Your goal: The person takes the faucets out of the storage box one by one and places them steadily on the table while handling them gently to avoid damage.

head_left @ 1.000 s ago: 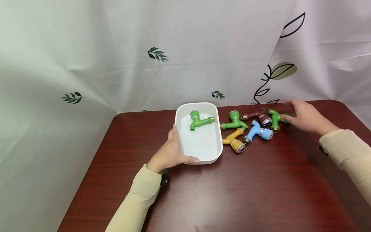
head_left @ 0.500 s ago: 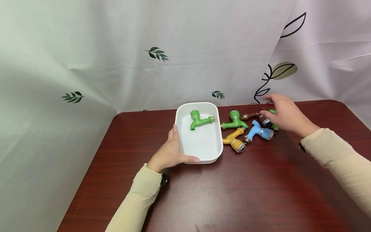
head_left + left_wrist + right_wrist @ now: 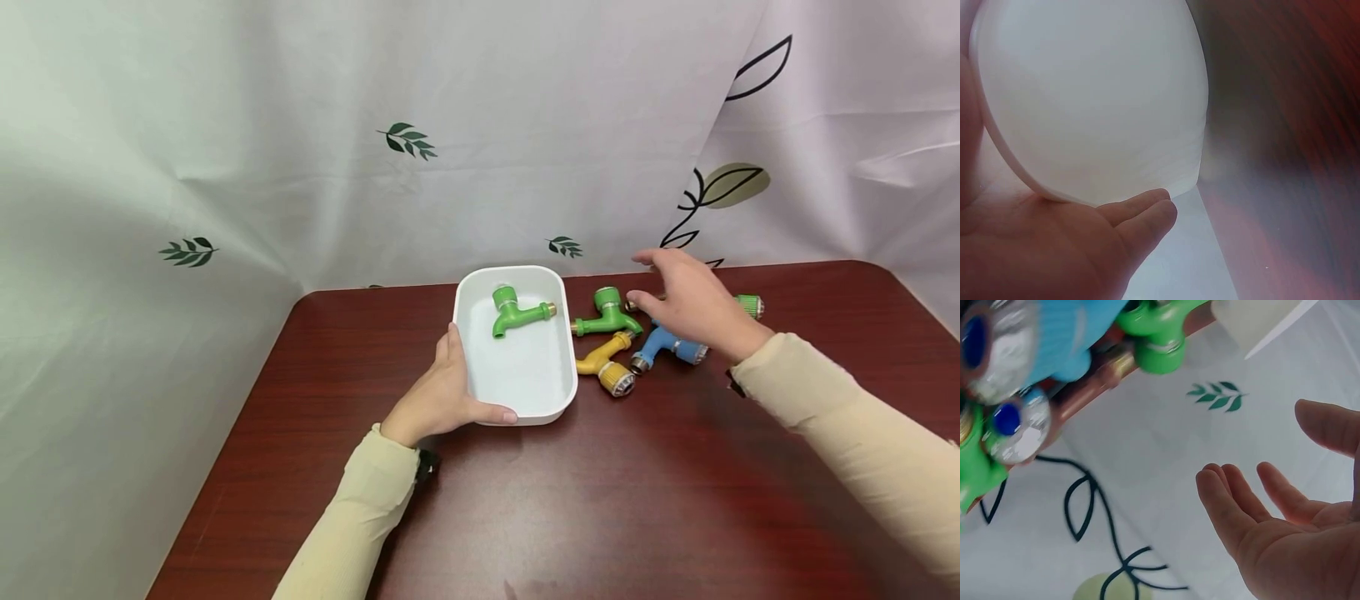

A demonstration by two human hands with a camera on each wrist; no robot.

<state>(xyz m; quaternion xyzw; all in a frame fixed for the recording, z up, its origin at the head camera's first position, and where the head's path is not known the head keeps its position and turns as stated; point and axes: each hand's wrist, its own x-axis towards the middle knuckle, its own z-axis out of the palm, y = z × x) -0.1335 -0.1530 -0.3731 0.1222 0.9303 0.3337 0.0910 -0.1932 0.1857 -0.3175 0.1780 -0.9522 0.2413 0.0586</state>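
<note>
A white plastic tray (image 3: 517, 379) sits on the table, a green tap (image 3: 521, 315) lying inside it. My left hand (image 3: 442, 396) holds the tray by its left side and near corner, thumb along the near rim. Over the taps to the right, my right hand (image 3: 693, 300) hovers with fingers spread, nothing in them. Beneath and around it lie a blue tap (image 3: 660, 343), a green tap (image 3: 750, 306) and a brown tap (image 3: 1019, 428), partly hidden by the hand in the head view. Another green tap (image 3: 611, 318) and a yellow tap (image 3: 603, 362) lie beside the tray.
The dark red wooden table (image 3: 600, 500) carries everything. A white curtain (image 3: 480, 167) with leaf prints hangs behind its far edge and along the left side.
My right hand has moved left from the far-right green tap, over the brown tap, towards the green tap beside the tray. The left hand, tray and taps have stayed put.
</note>
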